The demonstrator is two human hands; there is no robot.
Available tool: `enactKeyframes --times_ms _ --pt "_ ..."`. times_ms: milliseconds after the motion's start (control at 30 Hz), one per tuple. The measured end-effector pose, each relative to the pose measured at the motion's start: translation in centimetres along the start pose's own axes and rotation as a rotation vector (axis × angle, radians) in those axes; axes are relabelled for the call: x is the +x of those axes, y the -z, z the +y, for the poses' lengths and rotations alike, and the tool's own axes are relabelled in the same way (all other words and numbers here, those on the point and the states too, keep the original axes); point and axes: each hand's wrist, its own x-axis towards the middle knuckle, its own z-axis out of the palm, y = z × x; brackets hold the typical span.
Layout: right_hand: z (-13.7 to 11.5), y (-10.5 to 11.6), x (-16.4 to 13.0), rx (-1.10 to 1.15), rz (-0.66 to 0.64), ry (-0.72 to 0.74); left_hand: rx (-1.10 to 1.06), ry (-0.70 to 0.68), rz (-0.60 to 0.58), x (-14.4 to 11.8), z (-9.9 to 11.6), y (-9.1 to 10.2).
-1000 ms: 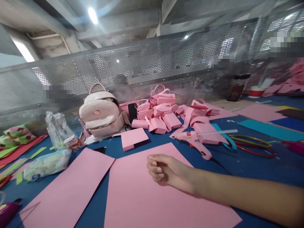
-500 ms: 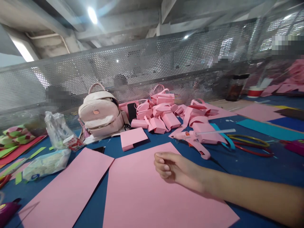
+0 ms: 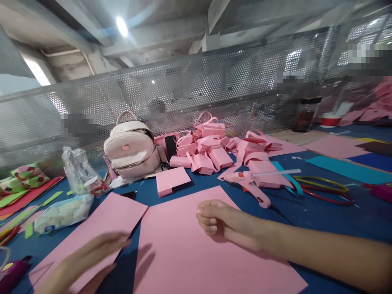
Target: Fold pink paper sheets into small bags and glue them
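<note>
A large sheet of pink paper (image 3: 183, 253) lies in front of me on the blue table. My right hand (image 3: 216, 220) rests on its upper right part, fingers curled into a loose fist, and nothing shows in it. Over a second pink sheet (image 3: 88, 228) at the left is my left hand (image 3: 94, 255), slightly blurred, its fingers stretched out and holding nothing; its shadow falls on the large sheet. Just beyond the right hand lies a pink glue gun (image 3: 248, 183) with a clear glue stick in its back. A folded pink paper piece (image 3: 173, 179) sits behind the large sheet.
Several pink paper bags (image 3: 211, 149) are heaped at the back beside a pale backpack (image 3: 131, 145). Plastic bags (image 3: 65, 212) lie to the left, near a purple tool (image 3: 14, 271). At the right are scissors (image 3: 324, 188) and blue card (image 3: 349, 169). A perforated metal barrier (image 3: 190, 90) stands behind.
My left hand has come into view from the lower left, over the left pink sheet. The right hand stays almost where it was, still curled.
</note>
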Motion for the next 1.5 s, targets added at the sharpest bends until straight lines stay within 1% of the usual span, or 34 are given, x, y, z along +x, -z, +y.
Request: enactKeyframes --times_ms 33,67,100,133,200,233,300,400,467,567,667,733,800,833,900,967,1033,1133,1200,1267,1333,1400,1500 --pt "0.1 -0.2 0.0 -0.040 -0.007 0.013 -0.007 -0.051 -0.176 2.8 0.3 -0.2" --pt "0.3 -0.3 -0.1 -0.067 -0.016 0.034 -0.025 -0.062 -0.225 5.7 0.5 -0.7" --pt "0.5 -0.4 -0.1 -0.082 -0.026 0.057 -0.042 -0.063 -0.220 8.5 0.7 -1.4" --pt "0.6 -0.4 -0.2 -0.088 -0.036 0.080 -0.064 -0.051 -0.230 11.2 0.8 -2.4" --pt "0.8 -0.4 -0.4 -0.105 -0.047 0.096 -0.116 -0.022 -0.300 15.7 0.6 -4.7" --pt "0.8 -0.3 -0.6 -0.132 -0.045 0.086 -0.126 -0.026 -0.333 17.3 0.4 -5.9" --pt "0.7 -0.1 -1.1 -0.198 -0.023 0.056 -0.148 -0.039 -0.393 19.7 -0.3 -8.2" --pt "0.4 0.5 -1.9 -0.222 0.029 0.041 -0.182 -0.040 -0.477 21.4 -1.4 -10.7" --pt "0.2 0.9 -2.3 -0.203 0.041 0.053 -0.198 -0.015 -0.506 21.8 -1.8 -11.6" --pt "0.1 1.6 -2.5 -0.205 0.042 0.075 -0.229 0.034 -0.506 21.7 -2.2 -11.8" --pt "0.2 2.0 -2.4 -0.204 0.036 0.083 -0.292 0.083 -0.467 21.0 -2.2 -10.8" --pt "0.1 2.1 -2.3 -0.215 0.026 0.100 -0.349 0.113 -0.435 20.3 -2.0 -9.7" --pt "0.0 2.1 -2.0 -0.226 0.043 0.133 -0.422 0.145 -0.398 19.5 -1.5 -8.4" --pt "-0.1 2.1 -1.9 -0.237 0.061 0.147 -0.483 0.166 -0.376 19.1 -1.0 -7.8" --pt "-0.4 2.1 -1.5 -0.263 0.098 0.169 -0.823 0.268 -0.309 18.1 0.4 -6.8" --pt "-0.6 2.0 -1.1 -0.308 0.124 0.187 -1.064 0.359 -0.328 17.0 2.2 -6.4" --pt "-0.7 1.9 -0.4 -0.358 0.153 0.225 -1.298 0.445 -0.393 15.9 4.1 -6.5" --pt "-0.5 1.8 0.8 -0.424 0.190 0.316 -1.526 0.510 -0.488 14.6 6.3 -7.2" --pt "-0.2 1.9 1.7 -0.467 0.217 0.379 -1.615 0.511 -0.555 14.0 6.7 -7.7" --pt "0.1 2.2 2.4 -0.507 0.243 0.434 -1.690 0.543 -0.604 13.6 6.5 -8.2" --pt "0.4 2.8 3.0 -0.543 0.268 0.481 -1.745 0.612 -0.595 13.3 6.0 -8.8" --pt "0.8 3.6 3.4 -0.586 0.298 0.512 -1.777 0.670 -0.537 13.3 5.8 -9.2" --pt "1.1 4.5 3.9 -0.626 0.318 0.519 -1.816 0.695 -0.492 13.6 6.2 -9.6"
